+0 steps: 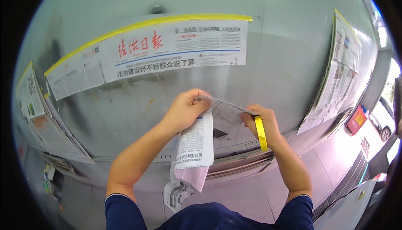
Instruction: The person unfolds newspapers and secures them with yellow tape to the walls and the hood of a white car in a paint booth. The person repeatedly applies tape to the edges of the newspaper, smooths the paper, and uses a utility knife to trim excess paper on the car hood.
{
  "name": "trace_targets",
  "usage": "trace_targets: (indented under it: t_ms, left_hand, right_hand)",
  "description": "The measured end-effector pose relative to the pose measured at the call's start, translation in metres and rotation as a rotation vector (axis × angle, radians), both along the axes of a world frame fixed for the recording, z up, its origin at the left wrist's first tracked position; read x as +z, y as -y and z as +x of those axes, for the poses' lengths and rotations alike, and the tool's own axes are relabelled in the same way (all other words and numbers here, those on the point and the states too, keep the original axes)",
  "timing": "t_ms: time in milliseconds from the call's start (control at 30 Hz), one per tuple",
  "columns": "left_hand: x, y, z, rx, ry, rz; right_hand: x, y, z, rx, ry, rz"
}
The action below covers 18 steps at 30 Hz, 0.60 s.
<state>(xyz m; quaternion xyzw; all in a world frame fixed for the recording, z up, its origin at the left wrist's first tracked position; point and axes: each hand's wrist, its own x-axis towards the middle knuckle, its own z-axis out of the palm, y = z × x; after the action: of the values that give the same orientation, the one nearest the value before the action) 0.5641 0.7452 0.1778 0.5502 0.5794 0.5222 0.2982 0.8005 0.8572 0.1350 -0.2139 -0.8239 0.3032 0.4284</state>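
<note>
My left hand (189, 110) pinches the top edge of a newspaper sheet (196, 142) between thumb and fingers, and the sheet's lower part hangs down in folds. At the other end of that edge, my right hand (262, 120) grips the paper. A band of yellow masking tape (261, 134) hangs at the right palm; whether it is a roll seen edge-on or a loose strip I cannot tell. Above both hands, a folded newspaper strip (188, 57) is fixed to a grey metal panel (276, 85) by yellow tape (150, 22) along its top.
More newspapers cover the panel at the left (47, 126) and the right (334, 73). Below runs a ledge (238, 164) with stacked edges. A red box (356, 120) stands on the tiled floor (238, 195) at the right, with a white car (381, 118) beyond.
</note>
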Motion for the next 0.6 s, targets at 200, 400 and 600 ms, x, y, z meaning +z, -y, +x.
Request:
trace_targets:
  t_ms: [200,400,600]
  left_hand:
    - [-0.045,0.042,-0.011,0.029,0.262,0.165]
    - [-0.077,0.105,-0.012,0.074,0.463,0.211]
    - [-0.21,0.148,-0.04,0.218,0.6,-0.052]
  right_hand:
    - [0.097,0.064,-0.029,0.028,0.23,0.742]
    - [0.138,0.097,-0.101,0.392,0.558,0.863]
    - [0.212,0.132,-0.138,0.268,0.422,0.709]
